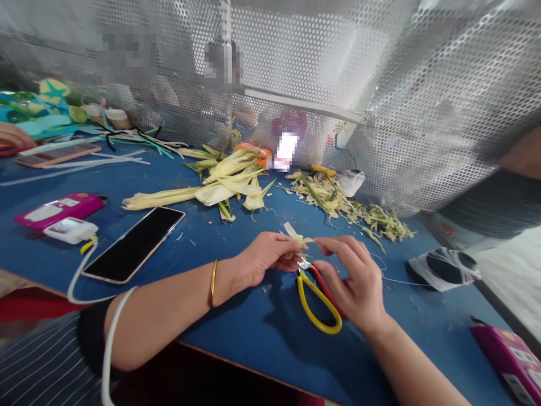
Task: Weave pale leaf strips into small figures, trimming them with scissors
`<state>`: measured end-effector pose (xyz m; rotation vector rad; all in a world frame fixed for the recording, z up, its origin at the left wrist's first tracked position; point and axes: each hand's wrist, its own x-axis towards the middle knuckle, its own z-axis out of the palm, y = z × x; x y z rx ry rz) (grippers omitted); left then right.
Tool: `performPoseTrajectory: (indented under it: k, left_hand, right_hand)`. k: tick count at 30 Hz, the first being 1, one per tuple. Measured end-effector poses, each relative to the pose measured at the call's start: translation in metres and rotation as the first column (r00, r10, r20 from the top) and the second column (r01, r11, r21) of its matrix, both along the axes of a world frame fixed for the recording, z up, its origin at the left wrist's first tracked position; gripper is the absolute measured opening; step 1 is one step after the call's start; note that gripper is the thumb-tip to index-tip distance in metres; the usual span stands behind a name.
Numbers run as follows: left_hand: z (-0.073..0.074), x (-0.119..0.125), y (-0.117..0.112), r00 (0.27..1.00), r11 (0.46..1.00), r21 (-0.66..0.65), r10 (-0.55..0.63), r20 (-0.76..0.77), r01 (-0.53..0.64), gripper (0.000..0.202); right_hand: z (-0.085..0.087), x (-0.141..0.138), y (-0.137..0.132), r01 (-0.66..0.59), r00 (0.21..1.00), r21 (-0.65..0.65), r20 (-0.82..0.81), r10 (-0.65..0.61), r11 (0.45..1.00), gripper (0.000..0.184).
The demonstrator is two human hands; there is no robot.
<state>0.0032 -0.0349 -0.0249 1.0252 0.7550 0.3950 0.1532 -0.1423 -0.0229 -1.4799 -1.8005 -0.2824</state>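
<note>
Pinched between the thumb and fingers of my left hand (270,254) is a small bundle of pale corn husk (298,239). My right hand (355,276) is curled just to the right, its index fingertip at a thin strip of that husk. Below both hands are scissors (320,304) with one yellow and one red handle. Their short blades point toward my left fingers, and my right thumb overlaps the red handle; whether it touches is unclear. White thread (403,281) runs from near my right hand to a dark, thread-wrapped spool (442,268).
Beyond my hands lie long corn husks (228,180) and a heap of husk scraps (333,197). A phone (137,242), a white corded device (71,230) and a magenta case (63,210) are at left. Another magenta case (513,361) sits right. A person's hand (14,135) shows far left.
</note>
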Motion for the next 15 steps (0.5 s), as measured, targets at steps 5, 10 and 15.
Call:
performPoseTrajectory:
  k: [5,10,15]
  left_hand:
    - [-0.0026,0.0017,-0.0011,1.000,1.000,-0.016,0.000,-0.004,0.000,0.021]
    - [-0.0045,0.0011,0.0001,0.999,0.998,-0.067,-0.010,0.045,0.013,0.021]
    - [-0.0042,-0.0010,0.0041,0.992,0.989,-0.124,-0.061,0.113,0.075,0.028]
  right_hand:
    - [-0.0039,-0.0034,0.0018,-0.022,0.985,0.043,0.174,0.014,0.999,0.027]
    - [-0.0079,-0.0049,0.0058,-0.080,0.988,-0.049,0.130,0.086,0.996,0.012]
    - [-0.0073,-0.0060,0.0046,-0.045,0.999,-0.037,0.024,0.046,0.998,0.010]
